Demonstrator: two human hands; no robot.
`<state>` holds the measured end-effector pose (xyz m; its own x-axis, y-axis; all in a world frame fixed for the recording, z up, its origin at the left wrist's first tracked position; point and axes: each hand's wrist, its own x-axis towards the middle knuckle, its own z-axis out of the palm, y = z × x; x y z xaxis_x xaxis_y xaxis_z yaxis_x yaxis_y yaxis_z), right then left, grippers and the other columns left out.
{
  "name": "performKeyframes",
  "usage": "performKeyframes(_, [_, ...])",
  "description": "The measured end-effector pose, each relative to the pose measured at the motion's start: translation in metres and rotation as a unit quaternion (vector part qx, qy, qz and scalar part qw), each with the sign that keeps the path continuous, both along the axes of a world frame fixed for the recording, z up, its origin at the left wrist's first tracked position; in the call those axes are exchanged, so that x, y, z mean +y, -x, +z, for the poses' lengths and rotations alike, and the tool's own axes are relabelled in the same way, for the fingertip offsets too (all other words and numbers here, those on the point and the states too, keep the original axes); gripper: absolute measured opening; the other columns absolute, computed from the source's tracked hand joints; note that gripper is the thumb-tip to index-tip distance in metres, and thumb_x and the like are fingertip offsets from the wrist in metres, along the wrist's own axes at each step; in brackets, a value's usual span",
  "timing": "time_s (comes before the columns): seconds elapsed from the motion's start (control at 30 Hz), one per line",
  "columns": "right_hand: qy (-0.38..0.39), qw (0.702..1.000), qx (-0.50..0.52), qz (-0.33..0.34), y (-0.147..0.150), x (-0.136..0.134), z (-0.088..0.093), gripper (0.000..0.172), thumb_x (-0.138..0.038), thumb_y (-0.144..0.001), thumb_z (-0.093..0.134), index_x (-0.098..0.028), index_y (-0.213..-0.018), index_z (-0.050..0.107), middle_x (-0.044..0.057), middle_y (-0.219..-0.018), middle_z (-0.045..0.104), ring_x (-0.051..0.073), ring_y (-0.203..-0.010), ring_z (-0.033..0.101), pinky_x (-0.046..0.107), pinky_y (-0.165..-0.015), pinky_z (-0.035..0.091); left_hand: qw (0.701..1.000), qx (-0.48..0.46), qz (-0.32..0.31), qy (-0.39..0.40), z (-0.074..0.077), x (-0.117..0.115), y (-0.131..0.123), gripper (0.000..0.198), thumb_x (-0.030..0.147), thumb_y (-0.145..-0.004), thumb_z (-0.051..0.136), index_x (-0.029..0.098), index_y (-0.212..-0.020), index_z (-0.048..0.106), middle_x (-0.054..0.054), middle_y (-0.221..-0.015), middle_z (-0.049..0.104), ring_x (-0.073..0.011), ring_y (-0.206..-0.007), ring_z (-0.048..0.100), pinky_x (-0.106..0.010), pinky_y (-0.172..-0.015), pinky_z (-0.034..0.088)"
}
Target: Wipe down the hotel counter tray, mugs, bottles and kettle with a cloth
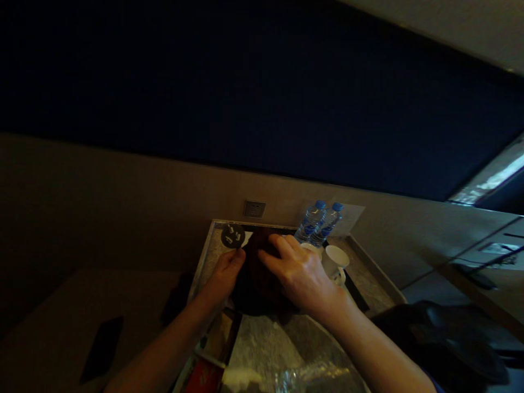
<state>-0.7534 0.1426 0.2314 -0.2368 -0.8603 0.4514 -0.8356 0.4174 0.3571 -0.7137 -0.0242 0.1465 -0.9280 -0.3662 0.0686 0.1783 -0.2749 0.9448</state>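
My left hand [226,273] is closed, thumb and fingers pinched just below a round black three-pin plug [233,236], whose pale prongs face me. Beside it, a dark reddish-black rounded object [260,278] sits between my hands; it is too dark to tell its kind. My right hand [297,265] bends over that object from the right, thumb and fingers curled against its upper side. Its underside and the fingers' far ends are hidden. A white mug [335,257] stands just right of my right hand, with another white cup partly hidden behind the hand.
Two blue-capped water bottles [310,221] stand at the back of the stone-topped counter [380,284]. A wall socket [254,209] is above its rear edge. A red packet [204,376] and clear plastic [303,376] lie in front. A dark bulky object [442,338] is at right.
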Motion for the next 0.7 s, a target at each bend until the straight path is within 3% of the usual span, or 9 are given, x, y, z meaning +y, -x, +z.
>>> performKeyframes(0.07, [0.039, 0.999, 0.009, -0.036, 0.011, 0.013, -0.005, 0.033, -0.012, -0.085, 0.059, -0.02, -0.116, 0.065, 0.015, -0.117, 0.058, 0.025, -0.097, 0.056, 0.033, -0.067, 0.056, 0.999, -0.008, -0.012, -0.038, 0.004, -0.002, -0.004, 0.065, 0.075, -0.051, 0.074, 0.015, -0.074, 0.069, -0.01, -0.075, 0.072, -0.0273, -0.075, 0.068, -0.031, -0.062, 0.052])
performKeyframes(0.17, [0.074, 0.996, 0.018, -0.045, 0.013, 0.028, -0.023, 0.037, -0.009, -0.081, 0.062, -0.02, -0.115, 0.066, 0.015, -0.115, 0.059, 0.025, -0.096, 0.059, 0.031, -0.066, 0.056, 0.994, -0.019, 0.052, -0.094, 0.012, -0.009, -0.006, 0.068, 0.077, -0.042, 0.077, 0.016, -0.069, 0.066, -0.008, -0.064, 0.069, -0.0264, -0.068, 0.067, -0.029, -0.054, 0.05])
performKeyframes(0.33, [0.084, 0.996, 0.013, 0.02, -0.01, 0.031, -0.051, 0.031, -0.007, -0.081, 0.057, -0.019, -0.108, 0.067, 0.013, -0.104, 0.061, 0.021, -0.082, 0.06, 0.028, -0.061, 0.056, 0.982, -0.004, 0.077, -0.174, 0.024, -0.015, 0.005, 0.074, 0.075, -0.038, 0.079, 0.015, -0.081, 0.067, -0.007, -0.067, 0.07, -0.0307, -0.086, 0.069, -0.036, -0.073, 0.056])
performKeyframes(0.43, [0.102, 0.995, 0.011, -0.004, -0.009, 0.028, -0.039, 0.029, -0.01, -0.085, 0.054, -0.021, -0.109, 0.067, 0.013, -0.106, 0.06, 0.022, -0.085, 0.06, 0.028, -0.059, 0.054, 0.982, -0.007, 0.083, -0.168, 0.027, -0.01, 0.007, 0.077, 0.074, -0.036, 0.08, 0.015, -0.083, 0.067, -0.009, -0.074, 0.072, -0.0331, -0.094, 0.067, -0.038, -0.079, 0.056])
performKeyframes(0.6, [0.116, 0.991, 0.023, -0.069, 0.008, 0.024, -0.003, 0.041, -0.01, -0.086, 0.052, -0.025, -0.123, 0.062, 0.014, -0.12, 0.056, 0.026, -0.099, 0.055, 0.032, -0.066, 0.054, 0.986, -0.06, 0.079, -0.136, 0.024, 0.0, 0.003, 0.075, 0.073, -0.028, 0.082, 0.016, -0.076, 0.067, -0.007, -0.073, 0.072, -0.0349, -0.096, 0.067, -0.035, -0.072, 0.057])
performKeyframes(0.7, [0.108, 0.99, 0.025, -0.086, 0.006, 0.021, -0.01, 0.044, -0.01, -0.084, 0.055, -0.023, -0.126, 0.06, 0.016, -0.12, 0.055, 0.027, -0.099, 0.055, 0.031, -0.062, 0.054, 0.982, -0.023, 0.077, -0.169, 0.028, 0.0, 0.004, 0.066, 0.067, -0.043, 0.083, 0.014, -0.079, 0.068, -0.009, -0.079, 0.073, -0.0333, -0.099, 0.067, -0.037, -0.08, 0.057])
